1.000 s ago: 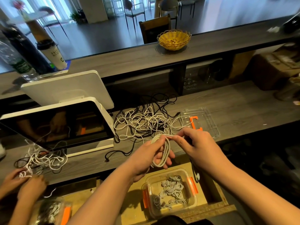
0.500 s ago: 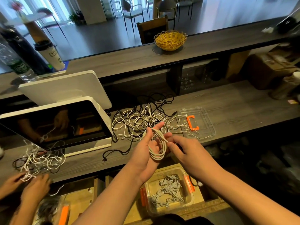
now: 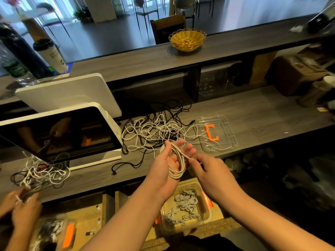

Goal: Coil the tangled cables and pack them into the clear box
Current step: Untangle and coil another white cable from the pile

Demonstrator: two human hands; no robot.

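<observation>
My left hand [image 3: 167, 161] is held palm up over the counter's front edge, fingers spread straight. A coil of white cable [image 3: 176, 171] is looped across its palm and hangs below it. My right hand [image 3: 208, 171] sits just right of the coil and pinches a strand of the same cable near my left fingers. Behind my hands a tangle of white and black cables [image 3: 159, 131] lies on the counter. The clear box [image 3: 208, 215] stands on a lower shelf beneath my hands, with several coiled white cables inside. Its clear lid [image 3: 226, 142] with an orange clip lies on the counter to the right.
A white screen terminal [image 3: 63, 134] stands at the left. Another person's hands [image 3: 21, 205] work a second cable tangle [image 3: 41, 173] at lower left, above another box [image 3: 54, 232]. A yellow basket [image 3: 187, 39] and a paper cup [image 3: 51, 55] sit on the upper ledge.
My left hand has gone from gripping the coil to a flat, spread palm with the coil draped over it. My right hand has shifted to the coil's right side, pinching a strand.
</observation>
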